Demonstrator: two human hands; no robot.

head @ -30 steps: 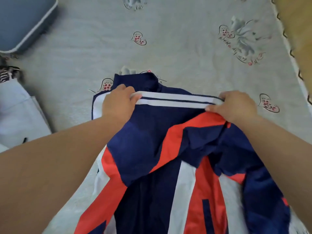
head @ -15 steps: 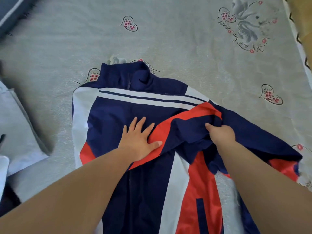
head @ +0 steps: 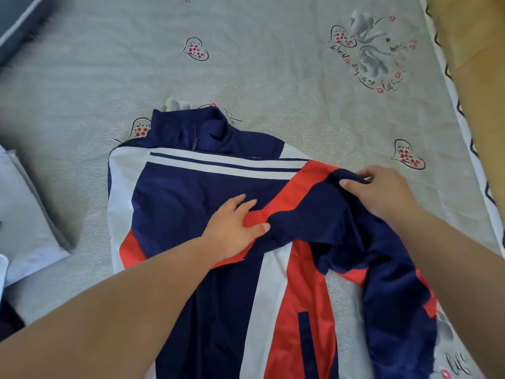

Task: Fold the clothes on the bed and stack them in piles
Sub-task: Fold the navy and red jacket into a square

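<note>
Pale grey folded clothing (head: 24,203) lies at the far left edge of the bed, with a blue cushion (head: 19,20) in the upper left corner. Moving right, I see the jacket (head: 196,192), navy with white and red panels, spread flat on the bedsheet (head: 273,77), collar pointing away from me and its zip running toward the bottom of the view. My left hand (head: 235,228) rests on the chest of it, fingers nearly straight and slightly spread, thumb out to the right, pressing the fabric down where a red band crosses the navy. Just right of that, my right hand (head: 382,192) grips the bunched navy sleeve (head: 388,296), fingers curled over the cloth and thumb tucked under the fold; the sleeve trails down toward the lower right. That sheet is grey, printed with hearts and a swan motif. At the far right I make out a wooden surface (head: 481,77) past the sheet's edge.
</note>
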